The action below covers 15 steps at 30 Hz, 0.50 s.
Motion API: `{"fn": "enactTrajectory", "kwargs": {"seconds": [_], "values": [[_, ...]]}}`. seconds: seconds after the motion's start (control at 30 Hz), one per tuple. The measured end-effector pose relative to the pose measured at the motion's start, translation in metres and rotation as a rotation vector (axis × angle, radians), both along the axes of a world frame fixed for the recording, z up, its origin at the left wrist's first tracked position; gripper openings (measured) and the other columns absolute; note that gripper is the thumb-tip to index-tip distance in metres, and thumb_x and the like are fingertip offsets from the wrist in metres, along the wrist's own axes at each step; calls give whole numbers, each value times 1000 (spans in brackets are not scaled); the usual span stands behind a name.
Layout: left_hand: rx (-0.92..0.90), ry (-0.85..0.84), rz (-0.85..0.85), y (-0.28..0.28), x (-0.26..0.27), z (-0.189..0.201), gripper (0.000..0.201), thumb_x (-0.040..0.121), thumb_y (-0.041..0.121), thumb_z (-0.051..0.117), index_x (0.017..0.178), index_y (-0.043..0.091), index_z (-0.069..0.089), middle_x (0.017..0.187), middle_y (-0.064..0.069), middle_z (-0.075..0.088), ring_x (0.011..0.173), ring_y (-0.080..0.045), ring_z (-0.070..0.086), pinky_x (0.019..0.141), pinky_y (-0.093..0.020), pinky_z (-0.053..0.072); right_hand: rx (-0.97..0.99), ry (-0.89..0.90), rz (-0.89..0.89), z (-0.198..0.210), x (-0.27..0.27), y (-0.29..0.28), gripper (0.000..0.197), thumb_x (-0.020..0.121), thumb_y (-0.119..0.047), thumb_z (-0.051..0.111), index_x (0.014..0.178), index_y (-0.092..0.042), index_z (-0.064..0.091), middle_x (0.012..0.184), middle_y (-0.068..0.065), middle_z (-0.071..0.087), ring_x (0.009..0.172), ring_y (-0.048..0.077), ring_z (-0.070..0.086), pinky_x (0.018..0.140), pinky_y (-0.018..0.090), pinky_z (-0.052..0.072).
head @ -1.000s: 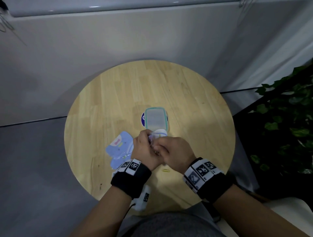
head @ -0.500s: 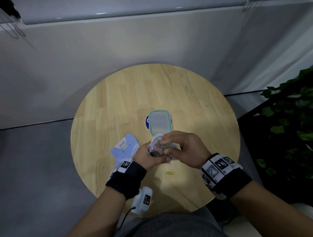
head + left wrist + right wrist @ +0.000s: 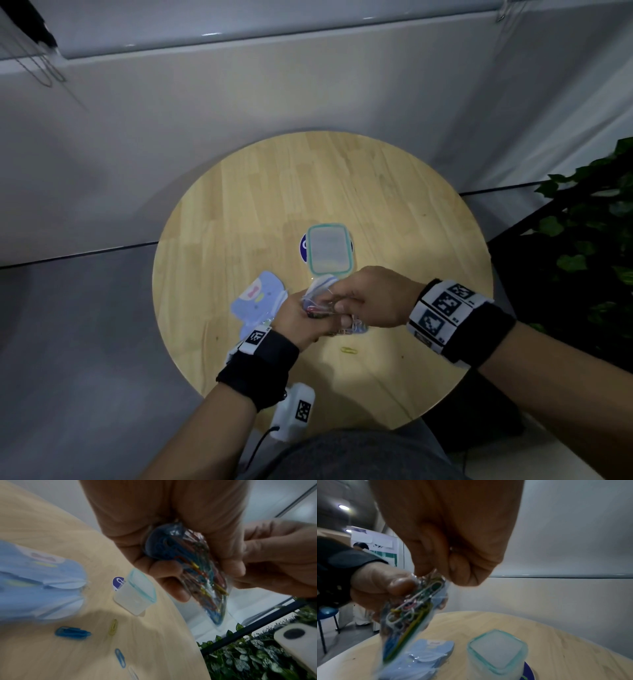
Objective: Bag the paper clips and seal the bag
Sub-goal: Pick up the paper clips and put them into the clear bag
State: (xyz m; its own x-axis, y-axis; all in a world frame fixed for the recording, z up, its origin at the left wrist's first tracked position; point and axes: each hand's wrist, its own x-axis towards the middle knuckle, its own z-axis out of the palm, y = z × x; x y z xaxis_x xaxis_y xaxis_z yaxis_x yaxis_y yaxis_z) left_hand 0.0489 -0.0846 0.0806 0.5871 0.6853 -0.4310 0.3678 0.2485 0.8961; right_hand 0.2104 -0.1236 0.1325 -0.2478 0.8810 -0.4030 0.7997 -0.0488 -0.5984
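Plainly the clear bag [image 3: 193, 566] is up off the round wooden table [image 3: 239, 212], held between both hands in the lower middle of the head view; the left hand [image 3: 296, 317] has its fingers and thumb curled round the bag's bulging body, and the right hand [image 3: 371, 298] comes in from the right with its fingers bent, pinching at the bag's upper edge; whether the strip there is already pressed shut I cannot tell, since the fingers cover it. Coloured paper clips [image 3: 412, 609] fill the bag, showing through the film in the centre of the right wrist view. Loose ones remain on the wood: a yellow clip [image 3: 348, 350] just below the hands in the head view, and a blue clip [image 3: 73, 632] with others at the lower left of the left wrist view.

To my eye the sealing should wait; those stragglers belong inside first, so the mouth must stay open and upward while one hand fetches them. When closing, I would shake the clips down clear of the strip, then run thumb and finger along it from one end to the other; a clip caught in the seam would spoil it. A lidded container [image 3: 329, 251] with a teal rim and some blue packets [image 3: 258, 301] lie nearby.
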Motion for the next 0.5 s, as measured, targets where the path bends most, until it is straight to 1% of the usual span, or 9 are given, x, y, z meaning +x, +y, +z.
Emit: {"fn": "enactTrajectory", "kwargs": {"seconds": [0.07, 0.13, 0.2, 0.23, 0.3, 0.33, 0.37, 0.43, 0.5], "values": [[-15, -9, -1, 3, -1, 1, 19, 69, 1, 78, 77, 12, 66, 48, 11, 60, 47, 4, 55, 43, -10, 40, 117, 33, -95, -1, 1, -2, 31, 84, -19, 61, 113, -28, 66, 106, -1, 73, 95, 16, 65, 79, 24, 46], [-12, -11, -24, 4, -2, 2, 18, 69, 2, 78, 76, 13, 65, 47, 12, 59, 46, 4, 52, 44, -11, 40, 203, 92, -162, -4, 3, -5, 26, 78, -21, 69, 104, -26, 71, 97, -1, 75, 84, 12, 65, 75, 25, 47], [-11, -23, -42, 3, -2, 2, 19, 69, 2, 79, 73, 14, 65, 48, 12, 59, 47, 2, 52, 45, -12, 40, 264, 139, -171, -6, 5, -8, 19, 74, -24, 70, 93, -23, 74, 92, -3, 73, 83, 14, 66, 75, 31, 51], [-19, -32, -48, 2, -2, 3, 19, 69, 2, 78, 72, 15, 65, 49, 12, 60, 48, 1, 52, 46, -13, 40, 273, 146, -171, -7, 4, -8, 16, 74, -24, 69, 89, -21, 74, 89, -3, 73, 82, 15, 66, 75, 32, 52], [-15, -59, -54, 0, -1, 6, 22, 71, 1, 77, 78, 19, 66, 51, 13, 62, 49, 2, 53, 46, -13, 41, 212, 134, -165, -8, 4, -7, 14, 78, -19, 64, 87, -19, 75, 87, -1, 74, 79, 14, 66, 71, 25, 49], [-11, -74, -58, -1, 0, 6, 22, 73, 3, 75, 83, 21, 66, 52, 13, 63, 50, 2, 54, 46, -14, 41, 159, 130, -162, -9, 5, -6, 15, 81, -17, 62, 88, -19, 75, 87, -1, 75, 78, 12, 65, 70, 21, 47], [-6, -82, -58, -2, 1, 7, 20, 75, 7, 75, 86, 22, 67, 54, 12, 63, 50, 1, 54, 45, -16, 42, 109, 128, -152, -10, 7, -4, 16, 82, -15, 61, 89, -18, 75, 88, -1, 75, 78, 10, 65, 70, 20, 47], [6, -72, -40, -4, 1, 7, 10, 76, 21, 75, 80, 24, 67, 53, 9, 62, 47, -5, 52, 41, -21, 41, 36, 127, -104, -8, 10, 2, 20, 83, -13, 58, 92, -19, 75, 90, -1, 76, 83, 10, 66, 77, 25, 51], [14, -62, -18, -4, 0, 3, 9, 72, 32, 72, 75, 27, 66, 52, 10, 61, 46, -6, 51, 42, -22, 41, 7, 98, -43, -5, 9, 8, 23, 83, -11, 57, 96, -20, 74, 94, -2, 76, 87, 8, 66, 81, 25, 51]]}}
